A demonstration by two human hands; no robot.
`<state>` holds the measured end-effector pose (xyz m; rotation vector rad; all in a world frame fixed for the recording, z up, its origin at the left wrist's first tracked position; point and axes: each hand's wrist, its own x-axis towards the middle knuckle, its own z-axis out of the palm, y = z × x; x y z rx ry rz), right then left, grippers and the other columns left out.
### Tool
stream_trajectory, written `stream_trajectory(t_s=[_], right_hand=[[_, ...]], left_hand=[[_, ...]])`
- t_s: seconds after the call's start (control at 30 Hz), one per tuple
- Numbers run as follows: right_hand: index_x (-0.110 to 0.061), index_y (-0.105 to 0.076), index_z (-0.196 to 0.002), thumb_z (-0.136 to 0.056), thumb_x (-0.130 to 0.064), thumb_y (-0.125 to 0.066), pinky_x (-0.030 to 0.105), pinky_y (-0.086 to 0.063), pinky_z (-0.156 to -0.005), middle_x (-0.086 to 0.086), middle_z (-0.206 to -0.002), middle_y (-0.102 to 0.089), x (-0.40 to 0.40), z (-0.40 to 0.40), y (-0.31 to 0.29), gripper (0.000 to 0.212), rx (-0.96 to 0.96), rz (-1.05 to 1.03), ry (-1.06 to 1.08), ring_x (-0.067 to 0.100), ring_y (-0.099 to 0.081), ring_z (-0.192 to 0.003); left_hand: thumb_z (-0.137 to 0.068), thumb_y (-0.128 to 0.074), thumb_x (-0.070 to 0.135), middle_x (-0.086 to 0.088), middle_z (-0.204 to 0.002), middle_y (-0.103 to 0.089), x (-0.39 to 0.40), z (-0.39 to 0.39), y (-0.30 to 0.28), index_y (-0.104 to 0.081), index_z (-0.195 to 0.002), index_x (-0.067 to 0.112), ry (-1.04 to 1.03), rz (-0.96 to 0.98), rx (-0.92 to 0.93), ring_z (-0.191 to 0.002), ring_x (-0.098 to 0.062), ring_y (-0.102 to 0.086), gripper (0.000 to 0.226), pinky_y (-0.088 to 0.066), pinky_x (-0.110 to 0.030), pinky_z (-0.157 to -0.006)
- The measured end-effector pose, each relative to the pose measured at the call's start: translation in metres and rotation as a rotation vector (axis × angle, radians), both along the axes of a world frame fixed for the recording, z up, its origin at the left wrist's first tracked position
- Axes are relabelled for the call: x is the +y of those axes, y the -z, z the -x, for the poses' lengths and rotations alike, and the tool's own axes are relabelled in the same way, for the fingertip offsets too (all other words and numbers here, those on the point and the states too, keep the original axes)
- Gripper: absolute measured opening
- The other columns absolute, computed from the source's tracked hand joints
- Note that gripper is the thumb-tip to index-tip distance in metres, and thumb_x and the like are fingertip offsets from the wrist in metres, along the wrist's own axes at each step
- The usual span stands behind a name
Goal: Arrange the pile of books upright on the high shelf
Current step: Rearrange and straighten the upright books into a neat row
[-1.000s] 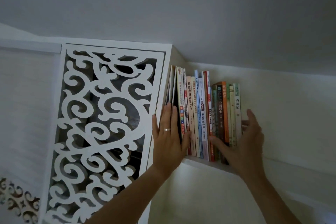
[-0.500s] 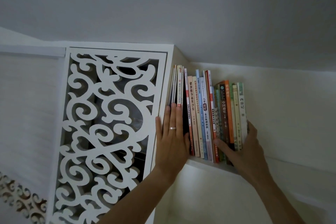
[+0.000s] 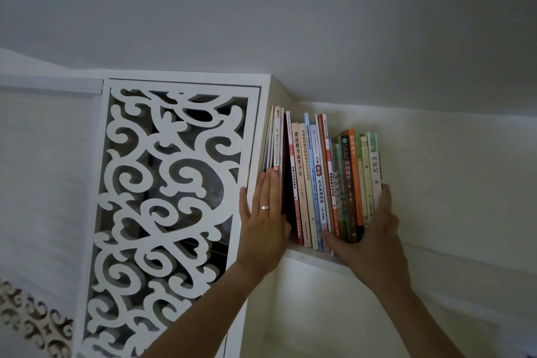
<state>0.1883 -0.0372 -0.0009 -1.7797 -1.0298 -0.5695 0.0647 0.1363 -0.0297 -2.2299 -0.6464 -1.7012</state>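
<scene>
A row of several books (image 3: 319, 180) stands upright on the high white shelf (image 3: 308, 257), close under the ceiling. My left hand (image 3: 266, 221) lies flat, fingers together, against the spines of the thin books (image 3: 274, 139) at the left end. A dark gap separates those thin books from the others. My right hand (image 3: 369, 229) wraps the right part of the row: thumb on the lower spines, fingers on the outer side of the last pale book (image 3: 374, 166).
A white carved lattice panel (image 3: 174, 197) stands directly left of the books. The ceiling (image 3: 290, 23) is close above the book tops. A pale wall (image 3: 450, 168) continues right of the row, with bare shelf below it.
My right hand has moved in from beside the row and closed around its right end. The left thin books stand straighter and the gap beside them has widened. The view has shifted slightly.
</scene>
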Motion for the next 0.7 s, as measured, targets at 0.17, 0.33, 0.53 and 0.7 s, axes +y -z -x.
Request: stream_trajectory(t_s=[0.17, 0.33, 0.53, 0.7], right_hand=[[-0.042, 0.018, -0.158, -0.062, -0.067, -0.086, 0.059, -0.059, -0.086, 0.013, -0.149, -0.036, -0.002, 0.001, 0.002, 0.144, -0.028, -0.004, 0.021, 0.037, -0.058, -0.122], [-0.040, 0.018, -0.158, -0.063, -0.070, -0.084, 0.055, -0.061, -0.082, 0.013, -0.148, -0.038, -0.002, 0.002, 0.002, 0.143, -0.041, 0.010, 0.054, 0.036, -0.062, -0.117], [-0.037, 0.017, -0.159, -0.065, -0.070, -0.082, 0.050, -0.060, -0.082, 0.013, -0.145, -0.042, -0.004, 0.001, 0.002, 0.141, -0.066, 0.004, 0.060, 0.033, -0.064, -0.113], [-0.036, 0.017, -0.159, -0.066, -0.069, -0.082, 0.051, -0.061, -0.082, 0.013, -0.143, -0.043, -0.006, 0.001, 0.001, 0.140, -0.066, 0.009, 0.056, 0.034, -0.065, -0.112]], left_hand=[[-0.101, -0.040, 0.018, -0.008, -0.175, -0.004, -0.004, 0.000, 0.003, -0.012, -0.165, 0.006, 0.073, 0.031, -0.035, -0.162, -0.025, -0.001, 0.071, -0.012, -0.065, -0.126], [-0.097, -0.044, 0.014, -0.003, -0.173, -0.015, -0.015, -0.004, 0.002, -0.051, -0.147, 0.022, 0.195, 0.099, -0.136, -0.162, -0.023, -0.004, 0.051, -0.007, -0.067, -0.125], [-0.104, -0.037, 0.061, -0.006, -0.174, -0.012, -0.018, -0.014, 0.002, -0.062, -0.133, 0.029, 0.085, 0.135, -0.136, -0.162, -0.023, -0.004, 0.050, 0.002, -0.059, -0.128], [-0.106, -0.046, 0.048, -0.005, -0.174, -0.008, -0.003, -0.010, 0.007, -0.057, -0.140, 0.028, 0.124, 0.093, -0.114, -0.162, -0.021, -0.006, 0.042, -0.009, -0.067, -0.124]])
